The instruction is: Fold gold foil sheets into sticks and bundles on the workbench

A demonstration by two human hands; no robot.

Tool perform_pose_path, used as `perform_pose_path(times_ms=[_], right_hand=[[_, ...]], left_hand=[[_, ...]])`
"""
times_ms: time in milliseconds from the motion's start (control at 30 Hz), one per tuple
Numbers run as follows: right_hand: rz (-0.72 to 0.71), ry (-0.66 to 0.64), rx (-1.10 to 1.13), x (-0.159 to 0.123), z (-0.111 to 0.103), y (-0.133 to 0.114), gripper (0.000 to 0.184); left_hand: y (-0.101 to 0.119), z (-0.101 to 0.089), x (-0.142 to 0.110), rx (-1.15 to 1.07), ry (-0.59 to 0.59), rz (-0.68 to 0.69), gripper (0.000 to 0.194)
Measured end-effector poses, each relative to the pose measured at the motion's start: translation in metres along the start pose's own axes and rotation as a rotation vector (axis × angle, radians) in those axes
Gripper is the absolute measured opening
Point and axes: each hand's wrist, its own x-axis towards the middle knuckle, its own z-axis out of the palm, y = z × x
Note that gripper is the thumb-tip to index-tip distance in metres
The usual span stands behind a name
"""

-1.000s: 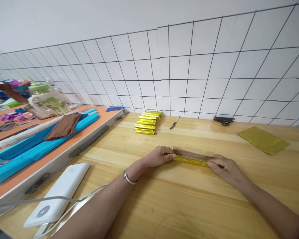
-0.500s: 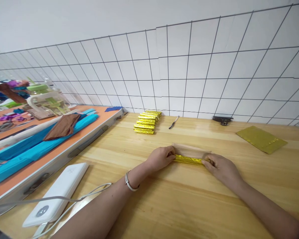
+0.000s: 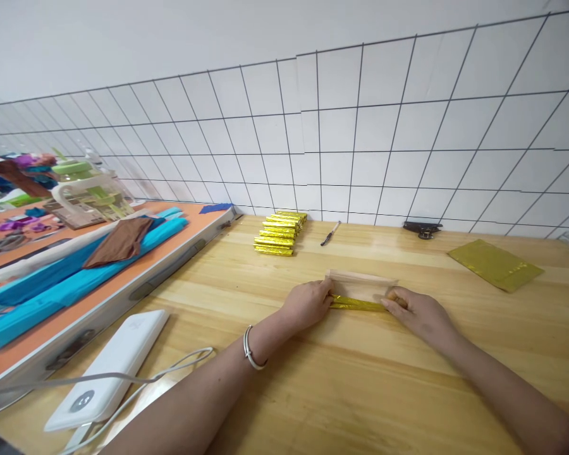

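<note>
Between my hands, just above the wooden table, stretches a strip of shiny gold foil paper (image 3: pixel 359 304) with a pale, translucent flap (image 3: pixel 363 283) standing up behind it. My left hand (image 3: pixel 309 302) pinches its left end, fingers closed. At the right end my right hand (image 3: pixel 415 311) grips it between thumb and curled fingers. The fingertips partly hide both ends. Farther back, several gold foil rolls (image 3: pixel 281 234) lie side by side in a slanted row. A flat gold sheet (image 3: pixel 495 265) rests on the table to the right.
A pen (image 3: pixel 330 234) and a black clip (image 3: pixel 423 229) lie near the tiled wall. On the left are a white power bank (image 3: pixel 109 366) with a cable, and an orange-topped surface (image 3: pixel 196 218) bearing blue and brown crepe paper (image 3: pixel 118 242) and a clear jug (image 3: pixel 92 193).
The gold foil strip looks flatter and narrower towards the right, and the pale flap behind it stands out more. My hands have shifted only slightly.
</note>
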Motion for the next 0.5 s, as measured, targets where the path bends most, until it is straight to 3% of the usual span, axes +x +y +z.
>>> perform_pose_path(times_ms=[500], right_hand=[[0.051,0.016,0.019,-0.0038,0.0032,0.0027,0.040]], left_hand=[[-0.0010,0.0004,0.0002,0.078,-0.004,-0.031,0.014]])
